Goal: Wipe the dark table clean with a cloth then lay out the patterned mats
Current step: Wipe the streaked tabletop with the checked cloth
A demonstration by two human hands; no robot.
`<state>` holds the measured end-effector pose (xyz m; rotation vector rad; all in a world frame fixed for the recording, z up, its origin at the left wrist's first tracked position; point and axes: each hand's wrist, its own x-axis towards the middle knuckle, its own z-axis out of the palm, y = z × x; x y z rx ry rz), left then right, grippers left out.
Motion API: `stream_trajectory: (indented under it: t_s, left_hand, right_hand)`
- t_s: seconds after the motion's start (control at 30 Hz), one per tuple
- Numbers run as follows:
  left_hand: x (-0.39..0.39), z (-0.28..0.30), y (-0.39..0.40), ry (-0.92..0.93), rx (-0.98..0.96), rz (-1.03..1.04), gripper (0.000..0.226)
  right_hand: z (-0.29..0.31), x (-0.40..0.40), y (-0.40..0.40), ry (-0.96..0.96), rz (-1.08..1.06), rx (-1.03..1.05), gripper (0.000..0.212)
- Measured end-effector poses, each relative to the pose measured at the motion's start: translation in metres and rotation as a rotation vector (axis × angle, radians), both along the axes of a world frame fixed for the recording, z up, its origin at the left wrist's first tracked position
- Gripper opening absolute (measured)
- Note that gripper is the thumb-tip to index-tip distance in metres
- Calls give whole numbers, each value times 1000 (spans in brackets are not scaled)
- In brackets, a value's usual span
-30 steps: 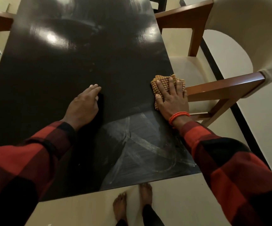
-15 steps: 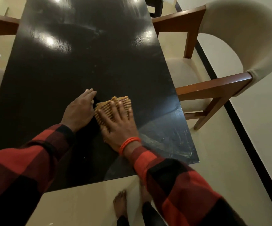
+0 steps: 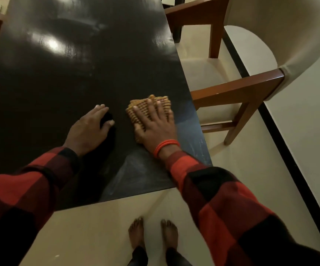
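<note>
Pressing cloth (image 3: 147, 107) near table (image 3: 59, 77) edge, right hand (image 3: 154, 125) fingers spread.

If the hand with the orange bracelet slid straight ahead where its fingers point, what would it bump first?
Probably nothing: the right hand, pressing the tan waffle-weave cloth, points along bare dark glossy table, as far as visible.

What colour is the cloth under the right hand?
Orange-tan, with a waffle-like texture; the head view shows the cloth.
</note>
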<state>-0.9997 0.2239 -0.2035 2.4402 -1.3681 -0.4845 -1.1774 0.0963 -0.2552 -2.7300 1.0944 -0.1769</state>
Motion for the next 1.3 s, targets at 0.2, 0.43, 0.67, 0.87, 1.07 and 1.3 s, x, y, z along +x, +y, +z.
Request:
stream_trajectory:
  t_s: [0.2,0.43,0.67,0.87,1.07,1.3]
  left_hand:
    - [-25,-3,-4,11,-1,-21,64]
    - [-26,-4,7,-6,58,-75,58]
    - [-30,-10,8,48,-37,-6,55]
    - [-28,-3,28,37,-152,76,43]
    - [-18,5,71,31,-105,75,43]
    - [-23,11,95,27,-60,72,43]
  right_hand:
    - [3,-50,-68,41,-146,44,61]
    - [-3,-51,-71,43,-111,-6,61]
    - [-5,-51,-46,56,-38,-32,60]
    - [3,-29,42,-5,52,11,62]
    - [0,-13,168,-79,230,29,60]
    - [-3,-19,209,-96,323,55,54]
